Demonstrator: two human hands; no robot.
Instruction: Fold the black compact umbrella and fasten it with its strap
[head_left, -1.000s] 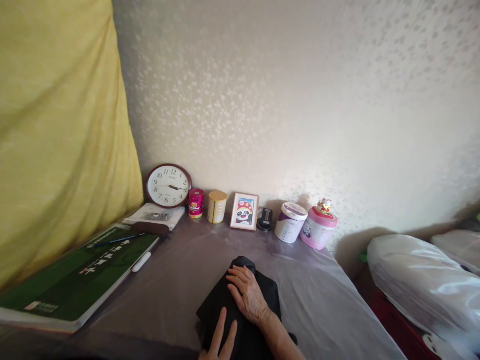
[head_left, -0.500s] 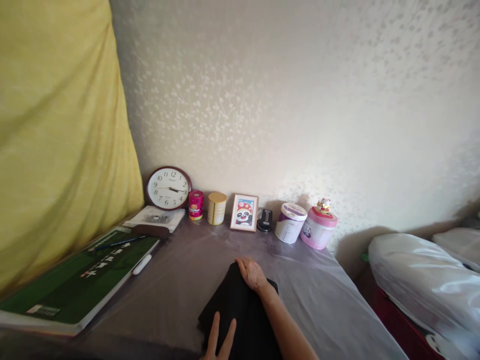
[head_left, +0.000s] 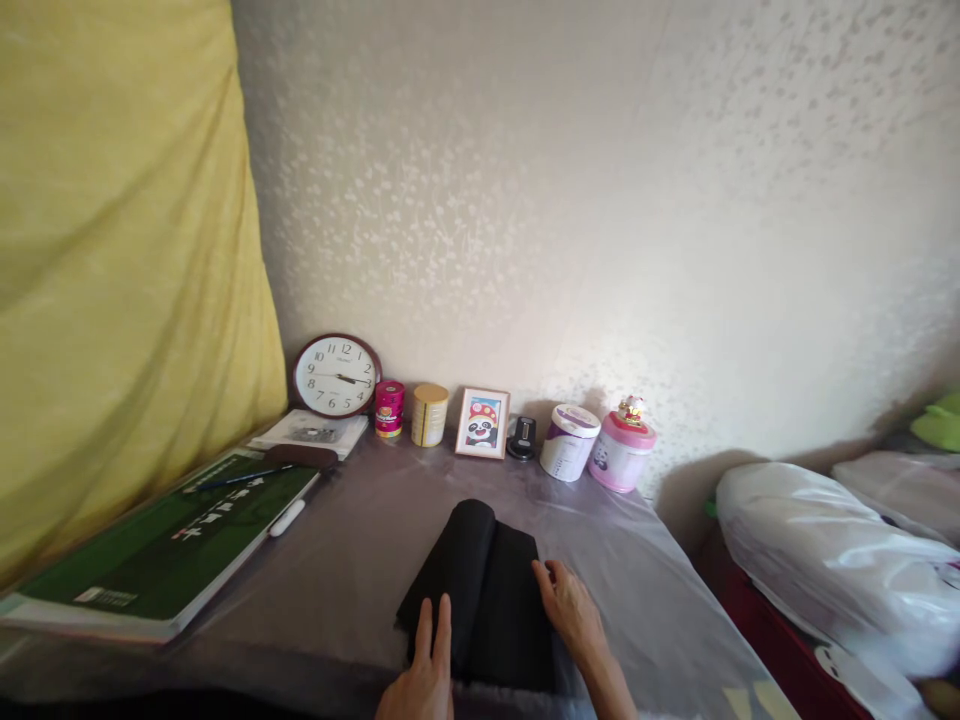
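Observation:
A folded black cloth (head_left: pixel 514 600) lies on the table near its front edge. Its left part rises in a rounded fold, while the right part is flat. Two outstretched fingers of my left hand (head_left: pixel 420 670) rest on the cloth's lower left side; the rest of that hand is partly cut off by the frame's bottom. At the right edge of the cloth, my right hand (head_left: pixel 574 615) has its fingers bent in, thumb and fingertips closed at the border.
Along the wall stand a clock (head_left: pixel 337 376), a pink tin (head_left: pixel 389 410), a yellow can (head_left: pixel 430 416), a panda picture frame (head_left: pixel 482 424), a white tub (head_left: pixel 569 445) and a pink-lidded jar (head_left: pixel 622 455). A large green book (head_left: pixel 157 550) lies left. Plastic bags (head_left: pixel 832 550) sit right.
My right hand has moved from the cloth's top to its right edge, towards me. The cloth's right part now shows flat beside the fold. My left hand stays on the left side.

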